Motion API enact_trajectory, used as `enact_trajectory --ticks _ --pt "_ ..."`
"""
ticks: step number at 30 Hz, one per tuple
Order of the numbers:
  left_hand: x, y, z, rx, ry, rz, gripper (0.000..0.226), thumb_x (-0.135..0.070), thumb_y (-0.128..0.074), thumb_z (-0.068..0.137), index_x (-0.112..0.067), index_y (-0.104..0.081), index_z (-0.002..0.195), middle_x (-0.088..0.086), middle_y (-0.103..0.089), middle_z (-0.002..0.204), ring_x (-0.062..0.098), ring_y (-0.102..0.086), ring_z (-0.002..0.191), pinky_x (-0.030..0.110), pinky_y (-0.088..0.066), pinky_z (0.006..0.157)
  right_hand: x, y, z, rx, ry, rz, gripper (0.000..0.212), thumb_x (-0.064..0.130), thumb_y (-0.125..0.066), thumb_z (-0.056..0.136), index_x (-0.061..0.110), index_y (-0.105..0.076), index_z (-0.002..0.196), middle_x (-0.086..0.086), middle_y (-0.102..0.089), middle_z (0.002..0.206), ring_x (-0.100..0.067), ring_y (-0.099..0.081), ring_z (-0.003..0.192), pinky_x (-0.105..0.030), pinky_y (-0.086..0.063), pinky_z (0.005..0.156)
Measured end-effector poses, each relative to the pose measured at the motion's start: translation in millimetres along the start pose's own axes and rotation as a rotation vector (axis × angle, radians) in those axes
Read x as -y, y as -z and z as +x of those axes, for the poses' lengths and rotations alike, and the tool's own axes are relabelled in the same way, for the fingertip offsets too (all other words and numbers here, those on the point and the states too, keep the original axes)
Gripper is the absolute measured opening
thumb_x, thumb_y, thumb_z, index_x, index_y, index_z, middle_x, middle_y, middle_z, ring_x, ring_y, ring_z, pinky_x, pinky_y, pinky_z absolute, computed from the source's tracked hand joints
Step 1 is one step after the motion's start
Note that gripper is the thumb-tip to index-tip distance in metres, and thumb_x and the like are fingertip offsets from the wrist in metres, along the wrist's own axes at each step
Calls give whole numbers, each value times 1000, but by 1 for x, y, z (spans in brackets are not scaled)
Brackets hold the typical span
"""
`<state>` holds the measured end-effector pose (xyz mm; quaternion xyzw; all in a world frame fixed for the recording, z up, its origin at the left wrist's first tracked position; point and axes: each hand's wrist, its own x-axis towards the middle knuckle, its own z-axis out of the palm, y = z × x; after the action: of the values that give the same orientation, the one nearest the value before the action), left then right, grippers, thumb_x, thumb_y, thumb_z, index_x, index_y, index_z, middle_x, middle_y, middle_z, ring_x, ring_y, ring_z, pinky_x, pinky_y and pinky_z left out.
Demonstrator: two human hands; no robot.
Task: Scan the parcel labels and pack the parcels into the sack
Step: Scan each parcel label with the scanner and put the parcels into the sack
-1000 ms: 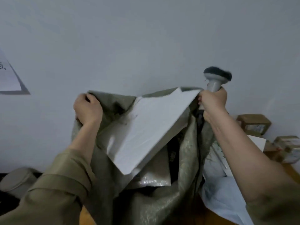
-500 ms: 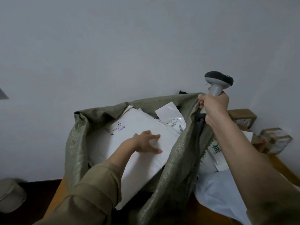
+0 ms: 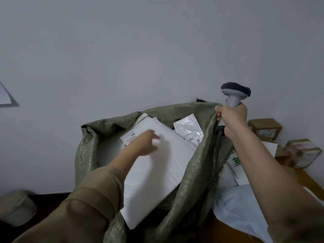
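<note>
An olive woven sack (image 3: 196, 172) stands with its mouth wide. Inside lies a large white parcel (image 3: 157, 169) with a label near its far left corner. A small clear plastic mailer (image 3: 189, 130) pokes up behind it. My left hand (image 3: 145, 142) is blurred over the white parcel, fingers spread; whether it touches the parcel is unclear. My right hand (image 3: 231, 118) grips the grey handheld scanner (image 3: 235, 93) together with the sack's right rim, holding it up.
To the right, on a wooden table (image 3: 310, 183), lie white mailers (image 3: 245, 209), a bag with green print (image 3: 235, 163) and several brown taped boxes (image 3: 264, 128). A grey wall is close behind. A pale round container (image 3: 15, 207) sits low left.
My left hand let go of the sack's left rim and came down onto the white parcel, which dropped from tilted to lying in the sack. My right hand stayed on scanner and rim.
</note>
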<state>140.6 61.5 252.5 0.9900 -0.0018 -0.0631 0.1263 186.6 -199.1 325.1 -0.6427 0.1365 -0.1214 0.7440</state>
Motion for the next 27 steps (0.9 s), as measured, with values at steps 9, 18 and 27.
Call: enact_trajectory --ticks 9,18,27 --pt "86 43 -18 -452 683 -139 79 -20 -53 93 -9 -2 153 26 -45 138 41 -59 103 43 -45 80 -11 -6 0 32 -69 -31 29 -4 -62 86 7 -56 111 -3 -52 65 -10 -45 48 -25 -42 50" --pt "93 129 -26 -918 609 -120 32 -5 -38 98 16 -59 110 37 -58 117 49 -54 112 48 -43 98 35 -7 6 16 83 57 36 -6 -61 83 13 -56 115 -2 -55 74 -8 -48 50 -23 -46 51" --pt "80 136 -31 -1292 521 -326 29 -17 -30 105 -1 -54 103 25 -58 112 33 -51 98 37 -35 84 11 -14 10 27 64 44 40 1 -65 86 16 -55 122 -1 -58 86 -9 -54 63 -22 -48 57"
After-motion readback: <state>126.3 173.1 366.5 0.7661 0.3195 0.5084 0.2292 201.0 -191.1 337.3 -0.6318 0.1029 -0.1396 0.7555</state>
